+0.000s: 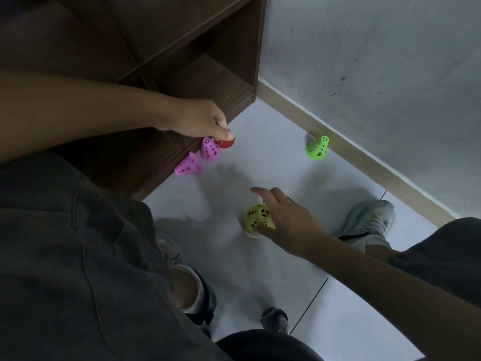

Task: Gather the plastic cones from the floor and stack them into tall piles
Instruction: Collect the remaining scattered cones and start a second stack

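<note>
Nearest, the right hand (286, 220) reaches in from the lower right, thumb and fingers around a yellow cone (256, 216) standing on the tiled floor (260, 165), index finger stretched forward; the cone's narrow end tilts toward the upper right. Farther left, two pink cones (199, 158) stand beside the wooden shelf (208, 82). The left hand (200, 121) pinches the red cone (225, 142) from above. A green cone (317, 148) stands by the baseboard (364, 152), its tip tilted toward the wall.
</note>
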Available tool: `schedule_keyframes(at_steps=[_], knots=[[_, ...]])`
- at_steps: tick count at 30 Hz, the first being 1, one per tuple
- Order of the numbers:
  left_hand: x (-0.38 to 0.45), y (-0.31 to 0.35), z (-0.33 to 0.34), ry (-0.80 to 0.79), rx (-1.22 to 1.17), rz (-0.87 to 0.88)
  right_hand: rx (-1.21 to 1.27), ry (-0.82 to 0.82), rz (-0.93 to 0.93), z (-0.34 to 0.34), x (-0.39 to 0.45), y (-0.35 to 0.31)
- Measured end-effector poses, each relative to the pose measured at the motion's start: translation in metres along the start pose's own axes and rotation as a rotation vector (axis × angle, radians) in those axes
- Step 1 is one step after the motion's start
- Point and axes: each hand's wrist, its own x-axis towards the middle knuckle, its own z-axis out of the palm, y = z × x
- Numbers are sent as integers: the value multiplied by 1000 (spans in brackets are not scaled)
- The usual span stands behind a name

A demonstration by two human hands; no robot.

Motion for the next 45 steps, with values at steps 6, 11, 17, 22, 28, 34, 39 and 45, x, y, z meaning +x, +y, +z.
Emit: schedule_keyframes(at_steps=[6, 11, 17, 22, 28, 34, 39, 45], knots=[[14, -21, -12, 155, 33, -50, 246, 36, 73, -12, 11, 11], [40, -55, 8, 98, 65, -116, 270, 147, 135, -23, 37, 38], [74, -85, 30, 116, 43, -80, 232, 252, 271, -36, 78, 96], [92, -110, 48, 76, 56, -114, 85, 261, 367, -43, 105, 143], [109, -126, 65, 24, 77, -151, 39, 172, 512, -46, 127, 197], [129, -130, 79, -38, 70, -199, 246, 191, 605, -42, 144, 212], [142, -143, 87, -144, 0, -283, 302, 198, 626, -33, 157, 216], [154, -136, 119, 49, -13, -357, 350, 215, 611, -25, 168, 215]])
